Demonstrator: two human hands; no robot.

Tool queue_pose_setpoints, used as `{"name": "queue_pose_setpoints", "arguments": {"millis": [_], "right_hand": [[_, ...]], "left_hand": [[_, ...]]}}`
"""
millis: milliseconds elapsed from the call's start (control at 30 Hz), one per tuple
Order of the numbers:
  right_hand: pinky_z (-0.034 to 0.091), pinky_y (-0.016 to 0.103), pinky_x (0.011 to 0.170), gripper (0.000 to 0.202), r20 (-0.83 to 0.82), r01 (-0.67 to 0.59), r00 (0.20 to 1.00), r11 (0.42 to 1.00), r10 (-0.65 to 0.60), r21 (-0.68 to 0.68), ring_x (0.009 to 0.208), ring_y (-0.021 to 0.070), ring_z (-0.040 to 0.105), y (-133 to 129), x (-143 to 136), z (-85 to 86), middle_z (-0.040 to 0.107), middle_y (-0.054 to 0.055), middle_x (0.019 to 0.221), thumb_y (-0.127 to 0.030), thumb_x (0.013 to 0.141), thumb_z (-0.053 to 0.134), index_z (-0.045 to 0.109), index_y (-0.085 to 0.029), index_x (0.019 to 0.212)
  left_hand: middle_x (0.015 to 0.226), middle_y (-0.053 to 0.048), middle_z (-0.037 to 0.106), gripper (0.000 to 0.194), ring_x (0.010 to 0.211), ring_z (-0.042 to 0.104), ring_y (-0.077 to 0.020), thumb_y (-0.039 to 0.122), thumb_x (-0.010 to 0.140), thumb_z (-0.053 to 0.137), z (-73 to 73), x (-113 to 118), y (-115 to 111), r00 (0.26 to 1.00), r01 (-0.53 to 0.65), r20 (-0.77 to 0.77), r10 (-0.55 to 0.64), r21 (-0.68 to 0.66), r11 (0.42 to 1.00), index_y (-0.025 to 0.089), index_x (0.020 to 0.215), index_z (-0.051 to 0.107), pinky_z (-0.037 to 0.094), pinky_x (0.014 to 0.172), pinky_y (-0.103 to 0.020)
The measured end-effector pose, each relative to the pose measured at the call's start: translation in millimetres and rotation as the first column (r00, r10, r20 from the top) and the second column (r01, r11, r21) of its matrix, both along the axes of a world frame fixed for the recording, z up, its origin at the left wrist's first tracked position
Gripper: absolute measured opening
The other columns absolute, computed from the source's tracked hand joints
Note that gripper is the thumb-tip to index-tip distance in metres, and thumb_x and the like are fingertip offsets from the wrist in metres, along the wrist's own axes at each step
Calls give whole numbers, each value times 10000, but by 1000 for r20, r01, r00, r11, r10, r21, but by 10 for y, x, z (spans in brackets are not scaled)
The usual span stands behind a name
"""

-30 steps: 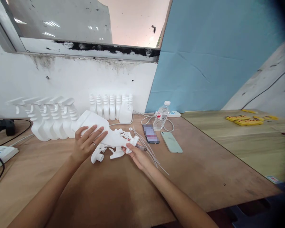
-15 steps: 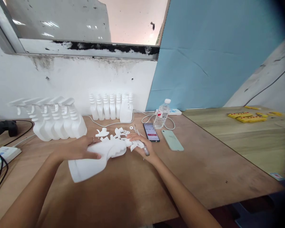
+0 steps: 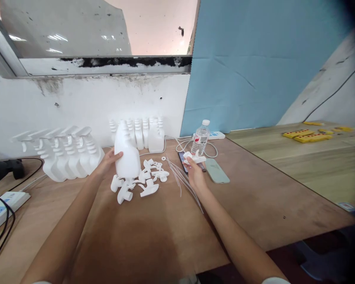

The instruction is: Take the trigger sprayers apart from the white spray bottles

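Note:
My left hand point(image 3: 110, 161) grips a white bottle point(image 3: 127, 157) by its left side, holding it upright behind a pile of white spray heads point(image 3: 124, 192). My right hand point(image 3: 194, 169) is closed on a white spray head point(image 3: 195, 157), in front of the clear water bottle point(image 3: 201, 138). A dark, narrow object point(image 3: 201, 167) shows beside the right fingers; what it is, I cannot make out. Thin white tubes point(image 3: 180, 175) lie on the table between the hands.
Bottles with spray heads point(image 3: 69, 156) stand at the left, bottles without heads point(image 3: 156, 138) by the wall. A green phone point(image 3: 217, 171) lies right of a partly hidden dark phone point(image 3: 182, 157). A power strip point(image 3: 6, 209) and black cables are at far left.
The white bottle has gone from lying tilted near the table to upright farther back. My right hand has moved away from it, right and up, with a spray head. The pile and tubes are now uncovered.

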State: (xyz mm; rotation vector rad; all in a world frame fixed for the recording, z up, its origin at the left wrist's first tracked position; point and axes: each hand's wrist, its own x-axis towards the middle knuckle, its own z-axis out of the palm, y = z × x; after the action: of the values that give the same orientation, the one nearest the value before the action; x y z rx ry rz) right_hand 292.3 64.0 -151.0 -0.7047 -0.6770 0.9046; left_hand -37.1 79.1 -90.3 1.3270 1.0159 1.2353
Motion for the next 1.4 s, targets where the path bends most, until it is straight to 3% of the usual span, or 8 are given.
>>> {"name": "queue_pose_setpoints", "arguments": {"millis": [200,400,733,867,1067,1200,1300,1400], "right_hand": [[513,264,663,363,-1,-37,999,999,37,-36,788,134,616,-34,-31,-28,656,-18,906,-279,620,763,584,-225,932],[513,263,635,389,5,-52,999,997,53,-53,740,130,613,-17,-7,-45,657,-8,922,-288,611,770,585,-219,946],[508,232,597,391,6,-109,994,990,110,-92,738,127,629,-23,-50,-63,661,-13,921,-273,594,786,585,-219,925],[506,238,585,399,25,-99,994,987,103,-125,744,141,639,-14,-73,-105,668,10,941,-303,597,784,588,-204,929],[518,271,662,386,271,67,962,992,-36,-105,796,158,628,-171,-193,-85,664,45,1007,-366,709,721,563,-188,1014],[512,326,794,296,562,130,814,989,-148,73,936,191,623,-357,-334,-76,622,105,1141,-316,763,682,509,-186,966],[481,375,888,265,726,-3,649,953,-228,301,1087,229,590,-489,-456,-135,592,117,1202,-213,750,671,476,-209,929],[499,395,858,299,852,-265,481,892,-206,366,1087,257,592,-622,-620,-193,580,114,1221,-183,724,642,506,-216,989]], "left_hand": [[1169,-113,620,537,1060,604,-247,350,656,749,-169,436,838,960,-212,-125,250,257,943,174,1105,513,484,925,-384],[1113,-132,622,471,1034,599,-272,254,642,734,-432,538,1347,898,-281,-259,357,286,916,146,1062,550,466,926,-435],[1230,-175,564,387,1097,579,-222,341,822,556,-468,570,1295,858,-295,-341,385,288,911,71,1095,507,442,889,-366],[1261,-162,532,388,1184,510,-265,268,734,647,-396,599,1188,821,-389,-302,485,326,861,100,1064,529,383,978,-398],[987,-60,585,230,934,581,-177,225,759,580,-290,712,591,845,-447,-125,521,369,815,172,979,542,469,841,-313],[939,-35,582,222,832,571,-146,314,807,610,-428,896,-367,996,-73,-33,83,233,970,188,981,552,472,784,-285],[1235,-91,512,416,1069,540,-203,327,857,583,-615,978,-976,984,167,-98,-150,199,966,250,1250,471,464,904,-335],[1430,-114,360,662,1275,407,-276,354,804,659,-758,957,-1214,966,253,-115,-230,260,932,270,1382,348,410,1014,-397]]}}
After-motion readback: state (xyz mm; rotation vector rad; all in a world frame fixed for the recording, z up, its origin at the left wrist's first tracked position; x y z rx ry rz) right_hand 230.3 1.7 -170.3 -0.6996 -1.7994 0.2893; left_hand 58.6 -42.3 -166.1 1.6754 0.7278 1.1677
